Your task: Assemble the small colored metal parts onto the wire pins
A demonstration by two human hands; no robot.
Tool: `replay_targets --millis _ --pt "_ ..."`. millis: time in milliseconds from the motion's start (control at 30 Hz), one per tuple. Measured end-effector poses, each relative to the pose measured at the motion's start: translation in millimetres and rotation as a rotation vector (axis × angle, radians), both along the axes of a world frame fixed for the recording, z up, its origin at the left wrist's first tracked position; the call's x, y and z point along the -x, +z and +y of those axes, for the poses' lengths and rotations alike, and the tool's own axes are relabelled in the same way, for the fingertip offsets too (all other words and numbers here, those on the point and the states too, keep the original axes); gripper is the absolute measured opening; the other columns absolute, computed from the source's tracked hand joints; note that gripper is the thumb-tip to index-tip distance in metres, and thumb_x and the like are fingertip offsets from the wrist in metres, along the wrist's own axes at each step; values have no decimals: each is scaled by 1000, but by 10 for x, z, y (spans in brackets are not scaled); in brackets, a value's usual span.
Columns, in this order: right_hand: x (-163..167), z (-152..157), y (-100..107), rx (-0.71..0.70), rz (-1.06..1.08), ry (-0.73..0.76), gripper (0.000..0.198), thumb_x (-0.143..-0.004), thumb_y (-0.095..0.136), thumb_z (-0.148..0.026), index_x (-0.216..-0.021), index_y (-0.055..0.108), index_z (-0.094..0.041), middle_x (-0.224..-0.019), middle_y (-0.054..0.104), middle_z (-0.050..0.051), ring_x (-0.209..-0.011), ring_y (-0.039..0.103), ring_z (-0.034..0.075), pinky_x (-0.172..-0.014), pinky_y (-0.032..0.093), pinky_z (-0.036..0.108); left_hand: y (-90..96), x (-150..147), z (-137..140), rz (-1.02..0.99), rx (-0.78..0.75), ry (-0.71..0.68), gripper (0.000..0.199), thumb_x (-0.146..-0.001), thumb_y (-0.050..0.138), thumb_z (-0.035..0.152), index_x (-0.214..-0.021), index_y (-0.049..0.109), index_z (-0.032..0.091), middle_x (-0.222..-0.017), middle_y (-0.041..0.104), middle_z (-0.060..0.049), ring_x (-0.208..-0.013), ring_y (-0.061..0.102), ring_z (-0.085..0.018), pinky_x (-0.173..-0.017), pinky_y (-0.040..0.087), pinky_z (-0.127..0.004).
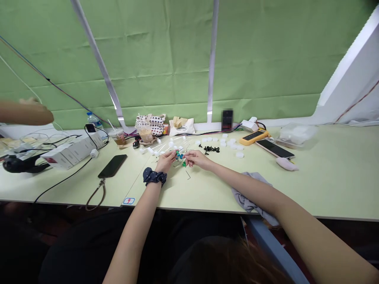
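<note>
My left hand pinches a small blue-and-green piece; I cannot tell how my right hand, just beside it, is closed. I'd best brace the piece steadily, using fingertips only. It looks bright, above the surface, between front and back edges.

Left side of table: phone, boxes behind it and further left. Centre: small parts between left hand and right hand, hex key before them, screws behind right hand. Right: meter, then another phone (cloth below the right forearm, nearer the front).
</note>
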State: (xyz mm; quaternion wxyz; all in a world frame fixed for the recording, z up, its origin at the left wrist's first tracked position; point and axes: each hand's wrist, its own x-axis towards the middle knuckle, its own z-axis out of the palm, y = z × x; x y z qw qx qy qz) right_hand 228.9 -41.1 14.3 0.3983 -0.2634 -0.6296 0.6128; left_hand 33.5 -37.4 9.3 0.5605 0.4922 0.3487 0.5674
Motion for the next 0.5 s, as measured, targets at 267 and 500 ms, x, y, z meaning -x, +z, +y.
replay_targets --millis 267,500 --pt "-5 28 -11 28 20 51 29 -73 68 -36 -85 61 -11 -56 63 1 -41 41 6 -46 37 22 -29 -62 -7 -26 -31 -71 38 -58 84 32 -90 74 12 -85 71 -6 -78 63 -13 -86 47 -31" --pt "8 17 1 57 29 52 24 -75 66 -33 -83 58 -11 -55 62 1 -41 39 6 -46 35 21 -36 -82 -3 -48 -45 -100 36 -56 85 31 -86 74 13 -86 72 -6 -85 66 -17 -97 44 -38"
